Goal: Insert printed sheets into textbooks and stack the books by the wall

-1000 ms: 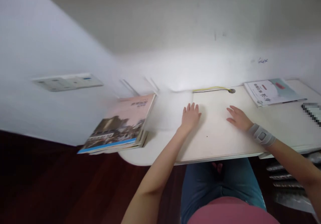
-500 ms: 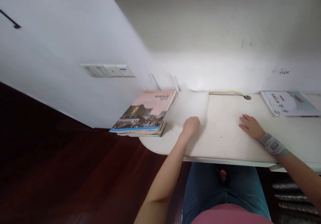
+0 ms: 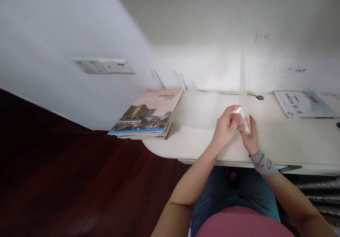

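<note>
The left hand (image 3: 225,128) is clenched, thumb against fingers, on a crumpled clear plastic piece (image 3: 243,120). The right hand (image 3: 250,136), with a grey wrap (image 3: 263,163) round its wrist, is raised just beside it, thumb up at the plastic's edge; whether its fingers also grip is hard to tell, since the film is glossy and the view slightly blurred. The plastic sits between the hands, over the tabletop (image 3: 278,141). The step in hand looks like handling the film with both hands; the next move seems to call for a firm fingertip pinch, since thin film would slip.

To the left lies a faint translucent sheet (image 3: 199,110), then a stack of books (image 3: 148,111) jutting past the tabletop's end. Behind, a yellow cable (image 3: 251,93) meets a round hole (image 3: 261,97); a pale book (image 3: 302,104) lies to the right.
</note>
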`<action>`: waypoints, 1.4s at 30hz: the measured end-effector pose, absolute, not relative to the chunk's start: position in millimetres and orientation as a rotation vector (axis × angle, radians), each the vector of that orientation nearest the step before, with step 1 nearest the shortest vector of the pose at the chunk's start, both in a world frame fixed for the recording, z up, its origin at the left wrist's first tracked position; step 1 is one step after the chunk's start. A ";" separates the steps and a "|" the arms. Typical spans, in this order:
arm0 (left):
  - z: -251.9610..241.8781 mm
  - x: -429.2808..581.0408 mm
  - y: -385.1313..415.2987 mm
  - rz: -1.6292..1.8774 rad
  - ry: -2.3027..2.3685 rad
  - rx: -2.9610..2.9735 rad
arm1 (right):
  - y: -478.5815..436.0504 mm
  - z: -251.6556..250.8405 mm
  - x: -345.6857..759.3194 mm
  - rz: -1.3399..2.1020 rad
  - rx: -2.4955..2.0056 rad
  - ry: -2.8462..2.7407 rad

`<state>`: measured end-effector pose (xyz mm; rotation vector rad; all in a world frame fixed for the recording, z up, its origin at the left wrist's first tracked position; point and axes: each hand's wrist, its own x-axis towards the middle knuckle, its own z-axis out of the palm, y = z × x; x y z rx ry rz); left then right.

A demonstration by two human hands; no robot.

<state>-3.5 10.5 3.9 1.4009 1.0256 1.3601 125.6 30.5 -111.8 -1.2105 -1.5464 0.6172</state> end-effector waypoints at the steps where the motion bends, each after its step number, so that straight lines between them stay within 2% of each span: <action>1: 7.6 -9.1 3.0 1.398 0.980 1.312 | 27.4 -106.4 135.2 0.482 -1.222 -1.520; 6: -18.8 -67.6 -11.2 1.570 1.262 1.155 | 8.7 -79.7 201.1 -0.147 -1.342 -1.681; 10: -70.5 -108.3 -10.2 1.266 1.703 1.325 | -12.4 -79.9 242.8 -0.360 -1.469 -1.973; 15: -97.9 -115.6 -17.8 0.518 2.262 1.707 | -31.1 -110.7 263.6 -0.285 -1.479 -2.365; 18: -97.6 -109.8 -20.4 0.285 2.351 1.764 | -29.3 -127.6 270.2 -0.239 -1.457 -2.456; 26: -93.7 -111.1 -17.8 0.126 2.387 1.790 | -16.3 -135.2 282.4 -0.124 -1.398 -2.593; 30: -77.0 -120.8 -18.0 0.088 2.341 1.830 | -15.3 -130.8 286.2 -0.117 -1.360 -2.570; 35: -34.0 -159.2 2.5 0.534 2.536 1.973 | 7.9 -113.7 306.1 -0.188 -1.342 -2.348; 37: -19.7 -179.3 21.2 0.586 2.637 2.025 | 27.9 -108.9 316.8 -0.214 -1.371 -2.309; 42: -12.1 -206.5 60.5 0.012 2.649 1.876 | 86.4 -116.2 339.6 -0.094 -1.555 -2.374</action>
